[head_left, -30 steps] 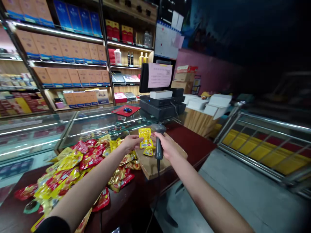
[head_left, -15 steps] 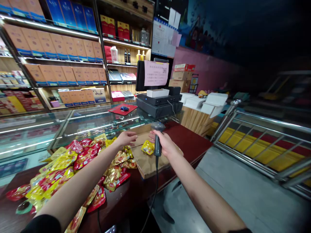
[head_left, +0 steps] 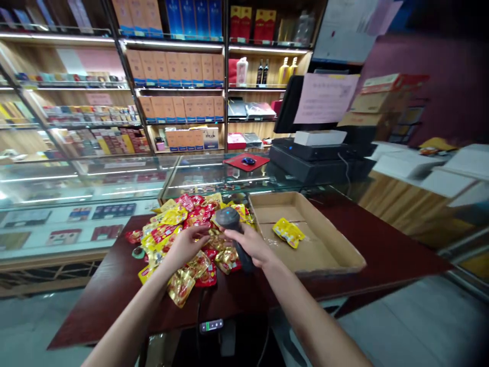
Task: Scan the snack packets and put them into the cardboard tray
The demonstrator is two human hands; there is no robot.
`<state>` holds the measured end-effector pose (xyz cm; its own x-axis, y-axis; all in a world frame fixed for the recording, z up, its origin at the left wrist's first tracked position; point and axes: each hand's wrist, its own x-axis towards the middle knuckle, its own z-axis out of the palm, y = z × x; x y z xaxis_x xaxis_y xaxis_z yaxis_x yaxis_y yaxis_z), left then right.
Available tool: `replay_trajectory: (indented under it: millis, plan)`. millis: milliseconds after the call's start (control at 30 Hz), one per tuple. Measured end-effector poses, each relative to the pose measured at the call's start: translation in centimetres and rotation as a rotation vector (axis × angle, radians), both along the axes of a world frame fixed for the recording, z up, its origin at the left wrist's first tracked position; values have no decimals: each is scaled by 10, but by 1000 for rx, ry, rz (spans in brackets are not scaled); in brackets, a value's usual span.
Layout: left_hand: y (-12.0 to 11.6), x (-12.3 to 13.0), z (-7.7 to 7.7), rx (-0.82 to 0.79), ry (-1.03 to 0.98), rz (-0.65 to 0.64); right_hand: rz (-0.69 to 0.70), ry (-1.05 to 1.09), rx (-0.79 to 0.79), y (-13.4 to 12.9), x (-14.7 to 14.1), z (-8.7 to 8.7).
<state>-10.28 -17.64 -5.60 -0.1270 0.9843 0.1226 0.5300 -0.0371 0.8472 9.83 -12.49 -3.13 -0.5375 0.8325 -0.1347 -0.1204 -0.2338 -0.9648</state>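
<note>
Ahead of you, the wall shelves hold rows of brown boxes, blue boxes and a few bottles. Below them, the glass case has dark and red boxes inside. The dark red table in front of you carries an open cardboard tray on its right part and, left of the tray, a loose heap of red, yellow and gold packets. Your left hand is over the heap, its fingers curled; you cannot tell whether they have hold of a packet. Your right hand is closed around the handle of a scanner, its head tilted above the heap, near your left fingertips. Inside the tray, a yellow packet lies flat on the bottom, apart from the walls.
</note>
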Motion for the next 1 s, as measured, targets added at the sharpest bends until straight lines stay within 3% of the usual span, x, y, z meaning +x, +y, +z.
replay_trajectory:
  millis: [100, 233, 367, 500, 633, 833, 1000]
  plan:
    - [-30, -12, -16, 3, 204, 110, 57, -117, 121, -10, -18, -23]
    - [-60, -7, -27, -77, 467, 179, 98, -221, 260, -22, -33, -48]
    - [-73, 10, -36, -138, 652, 192, 78, -214, 281, -32, -41, -64]
    - [-75, 22, -43, -212, 785, 190, 63, -212, 212, -37, -43, -69]
    - [-73, 24, -46, -220, 793, 199, 114, -175, 142, -40, -42, -61]
    - [-74, 26, -51, -154, 760, 221, -20, -197, 207, -37, -36, -59]
    - [-68, 24, -39, -11, 516, 255, -39, -125, 93, -31, -31, -61]
